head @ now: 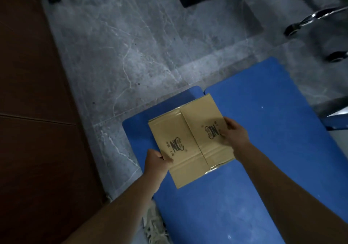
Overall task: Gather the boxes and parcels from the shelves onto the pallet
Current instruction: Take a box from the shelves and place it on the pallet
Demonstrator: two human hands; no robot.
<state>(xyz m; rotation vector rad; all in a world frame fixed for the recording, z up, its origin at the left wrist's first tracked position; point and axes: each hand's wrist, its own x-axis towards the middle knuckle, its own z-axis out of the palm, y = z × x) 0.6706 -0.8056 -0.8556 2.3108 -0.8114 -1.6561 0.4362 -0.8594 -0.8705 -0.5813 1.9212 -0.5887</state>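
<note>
1. Head view, looking straight down: a taped cardboard box (190, 142) with a dark printed logo on each top flap sits between both hands, over the left part of the blue pallet (267, 134), close to its far edge.
2. Left hand (157, 159) grips the box's left edge, thumb flat on the top and the other fingers tucked underneath, out of sight. Right hand (235, 133) has the opposite edge, thumb on top by the logo and fingers wrapped down the side.
3. Can't tell whether the bottom of the box is touching the pallet or hanging just above it (the top-down angle hides the gap).
4. My read is that this is the set-down step for this box. No other box or parcel shows on the pallet, so the job looks barely started.
5. Next move calls for lowering it flat, squaring it to the pallet's edge so later boxes fit beside it, then letting go with both hands at once.
6. Around it: grey marble floor (131, 59), a pale sneaker (154, 226) beside the pallet, and a chair's castor base (320, 18) up top right. No shelves in shot.
</note>
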